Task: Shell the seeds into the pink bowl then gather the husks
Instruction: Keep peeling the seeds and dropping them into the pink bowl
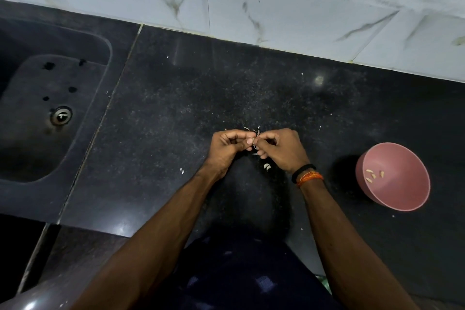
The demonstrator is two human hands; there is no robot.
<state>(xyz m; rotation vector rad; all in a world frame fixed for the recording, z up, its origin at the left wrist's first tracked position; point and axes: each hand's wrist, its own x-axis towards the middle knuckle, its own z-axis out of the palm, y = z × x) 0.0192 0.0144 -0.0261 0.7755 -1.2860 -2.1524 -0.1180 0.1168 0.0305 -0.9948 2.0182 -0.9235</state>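
My left hand point(227, 145) and my right hand point(281, 148) meet fingertip to fingertip above the black counter point(176, 108), both pinching one small seed point(255, 136) between them. Pale husks point(251, 129) lie scattered just beyond my fingers. Two whole white seeds point(267, 167) lie on the counter under my right wrist. The pink bowl point(402, 194) sits tilted at the right, well apart from my hands, with several shelled kernels point(372, 173) on its inner wall.
A dark sink point(37, 118) with a metal drain point(61, 115) takes up the left side. A white marble-tiled wall point(276, 12) runs along the back. Tiny husk flecks point(182, 171) dot the counter. The counter's front edge lies near my body.
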